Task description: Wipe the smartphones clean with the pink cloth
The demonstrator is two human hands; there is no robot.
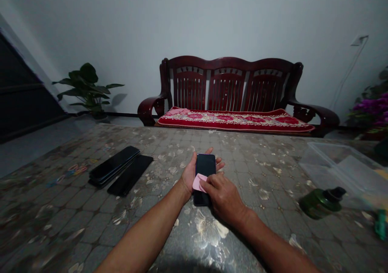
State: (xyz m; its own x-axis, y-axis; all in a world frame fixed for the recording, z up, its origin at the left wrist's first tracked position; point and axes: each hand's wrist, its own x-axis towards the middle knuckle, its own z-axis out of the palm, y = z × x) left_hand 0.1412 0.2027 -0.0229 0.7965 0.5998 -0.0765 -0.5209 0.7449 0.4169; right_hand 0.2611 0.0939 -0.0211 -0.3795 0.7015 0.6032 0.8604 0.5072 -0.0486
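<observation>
A black smartphone [206,164] lies screen up across my left hand [189,172], the thumb along its left edge and the fingertips showing past its right edge. My right hand [222,190] pinches a folded pink cloth [198,183] and presses it on the lower half of the screen. The cloth and my right fingers cover part of the phone. To the left, a stack of dark phones [115,164] lies on the patterned tablecloth [169,159], with another black phone [131,176] beside it.
Colourful rubber bands [77,168] lie left of the stack. On the right are a green pump bottle [321,203] and a clear plastic box [336,159]. Beyond the table stands a dark wooden bench [226,83] with a red floral cover [236,118], and a potted plant [87,89].
</observation>
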